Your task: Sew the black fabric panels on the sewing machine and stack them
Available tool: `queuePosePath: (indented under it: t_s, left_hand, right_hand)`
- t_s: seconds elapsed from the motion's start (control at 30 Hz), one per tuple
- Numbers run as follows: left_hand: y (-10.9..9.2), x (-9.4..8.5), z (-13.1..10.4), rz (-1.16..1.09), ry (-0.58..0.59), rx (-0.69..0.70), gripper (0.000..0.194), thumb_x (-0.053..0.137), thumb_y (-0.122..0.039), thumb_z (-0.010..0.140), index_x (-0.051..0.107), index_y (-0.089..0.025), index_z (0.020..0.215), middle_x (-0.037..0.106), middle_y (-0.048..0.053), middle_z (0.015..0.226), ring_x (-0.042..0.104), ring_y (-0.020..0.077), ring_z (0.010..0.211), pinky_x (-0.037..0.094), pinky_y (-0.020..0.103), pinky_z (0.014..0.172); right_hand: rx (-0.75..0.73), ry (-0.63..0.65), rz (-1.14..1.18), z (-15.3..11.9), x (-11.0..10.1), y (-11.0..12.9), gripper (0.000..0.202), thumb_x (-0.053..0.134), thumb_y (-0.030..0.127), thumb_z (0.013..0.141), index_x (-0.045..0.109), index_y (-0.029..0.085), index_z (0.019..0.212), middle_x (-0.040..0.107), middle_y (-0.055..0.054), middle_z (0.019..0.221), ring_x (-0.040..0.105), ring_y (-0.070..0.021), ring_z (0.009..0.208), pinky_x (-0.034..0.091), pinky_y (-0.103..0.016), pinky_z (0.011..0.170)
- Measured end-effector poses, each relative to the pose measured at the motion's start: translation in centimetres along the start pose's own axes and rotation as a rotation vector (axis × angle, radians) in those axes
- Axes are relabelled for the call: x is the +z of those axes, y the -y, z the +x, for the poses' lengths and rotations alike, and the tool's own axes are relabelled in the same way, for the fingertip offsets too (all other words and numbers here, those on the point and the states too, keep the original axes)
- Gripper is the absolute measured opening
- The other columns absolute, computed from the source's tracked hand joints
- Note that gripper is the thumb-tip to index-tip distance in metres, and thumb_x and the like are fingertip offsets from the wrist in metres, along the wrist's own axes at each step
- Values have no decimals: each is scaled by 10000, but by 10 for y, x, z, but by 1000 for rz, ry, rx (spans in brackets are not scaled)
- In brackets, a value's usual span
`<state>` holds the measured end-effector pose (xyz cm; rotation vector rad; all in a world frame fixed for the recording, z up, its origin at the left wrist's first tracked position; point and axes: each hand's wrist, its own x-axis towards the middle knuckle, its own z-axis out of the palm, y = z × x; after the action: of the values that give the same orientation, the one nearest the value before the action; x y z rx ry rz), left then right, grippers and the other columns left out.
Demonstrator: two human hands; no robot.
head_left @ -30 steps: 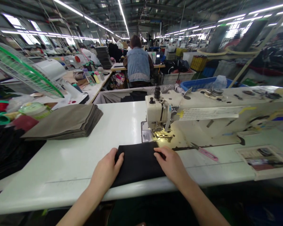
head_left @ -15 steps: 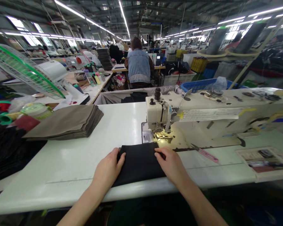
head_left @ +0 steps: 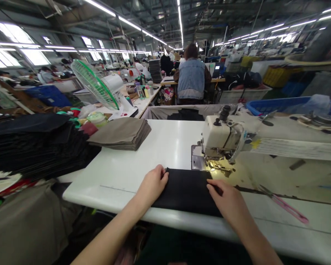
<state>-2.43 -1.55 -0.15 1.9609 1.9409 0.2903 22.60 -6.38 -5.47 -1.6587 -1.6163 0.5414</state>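
A folded piece of black fabric (head_left: 186, 191) lies flat at the front of the white sewing table (head_left: 121, 167). My left hand (head_left: 153, 186) grips its left edge near the far corner, thumb on top and fingers curled at the side. On the opposite edge, my right hand (head_left: 227, 197) pinches the far right corner between thumb and fingers. Just beyond the fabric stands a sewing machine (head_left: 219, 134), its lit presser foot (head_left: 219, 166) a short way past the right corner. Pink-handled thread snips (head_left: 285, 206) rest on the table to the right of my right hand.
A stack of grey-brown fabric pieces (head_left: 121, 132) sits at the table's far left. Left of it rises a tall pile of black fabric (head_left: 35, 147). Behind are a green-rimmed fan (head_left: 95, 82), a blue basket (head_left: 278, 105) and a seated person in a denim vest (head_left: 191, 79).
My view has turned left, so the table and machine appear further right and the black pile shows more fully. Both hands keep their hold on the black fabric's edges.
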Motion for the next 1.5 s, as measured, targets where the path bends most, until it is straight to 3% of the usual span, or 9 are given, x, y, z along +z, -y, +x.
queuePosePath:
  t_s: [0.33, 0.43, 0.5, 0.57, 0.67, 0.87, 1.07, 1.2, 1.5]
  left_hand:
    - [0, 4, -4, 191, -14, 16, 138, 529, -259, 984, 611, -176, 1059, 709, 84, 950, 683, 250, 860, 498, 334, 727]
    - [4, 2, -3, 271, -125, 329, 288, 515, -140, 945, 609, -201, 1211, 638, 127, 1265, 624, 281, 1130, 520, 414, 918]
    - [4, 0, 0, 275, -58, 636, 371, 477, -53, 917, 638, -203, 1216, 605, 118, 1347, 562, 270, 1247, 483, 418, 1034]
    - [-1, 4, -1, 256, 49, 766, 379, 438, -34, 921, 670, -178, 1184, 647, 116, 1296, 595, 252, 1211, 494, 389, 1041]
    - [-12, 20, -10, 225, 9, 657, 368, 462, -149, 970, 616, -128, 1304, 632, 160, 1335, 597, 293, 1235, 496, 435, 1051]
    - [-7, 49, -30, 258, -101, 682, 626, 527, -458, 982, 397, -171, 1523, 310, 169, 1621, 275, 369, 1497, 319, 594, 1166]
    - [-22, 44, -20, 202, -37, 712, 615, 550, -405, 962, 414, -155, 1508, 292, 156, 1631, 224, 347, 1518, 274, 571, 1195]
    - [-42, 42, 3, 152, 97, 877, 651, 533, -452, 980, 345, -203, 1551, 320, 116, 1624, 254, 296, 1516, 228, 544, 1220]
    - [-44, 32, 33, 132, 141, 897, 640, 539, -459, 983, 354, -233, 1552, 302, 104, 1630, 256, 288, 1516, 203, 535, 1226]
  right_hand:
    - [-118, -31, -216, -3, 0, 2, 242, 524, 304, 901, 733, 206, 972, 718, -82, 905, 698, -247, 840, 578, -385, 776]
    - [-313, -46, -277, -1, 1, 8, 273, 481, 165, 908, 728, 199, 1019, 682, -124, 1110, 654, -279, 1058, 550, -447, 929]
    - [-435, -15, -234, 1, 7, 14, 409, 388, 38, 881, 720, 183, 1073, 658, -134, 1232, 611, -269, 1179, 511, -461, 1026]
    - [-452, 14, -208, 3, 17, 19, 473, 342, -2, 873, 704, 168, 1125, 671, -137, 1231, 621, -255, 1176, 515, -460, 1041]
    - [-378, -10, -237, 0, 30, 26, 365, 432, 103, 928, 672, 149, 1200, 685, -154, 1204, 636, -284, 1147, 525, -494, 1037]
    - [-403, -44, -318, -23, 20, 11, 392, 472, 169, 964, 593, 151, 1336, 609, -148, 1388, 565, -289, 1291, 499, -491, 1080]
    - [-431, -18, -313, -27, -7, -10, 339, 507, 205, 973, 630, 156, 1285, 647, -139, 1338, 606, -280, 1240, 520, -488, 1056]
    - [-418, -39, -296, -10, -4, -10, 342, 508, 185, 962, 632, 161, 1280, 650, -144, 1326, 602, -280, 1239, 510, -505, 1063]
    - [-398, -53, -270, 14, 1, -10, 344, 536, 180, 941, 641, 186, 1268, 655, -138, 1304, 593, -280, 1236, 507, -514, 1057]
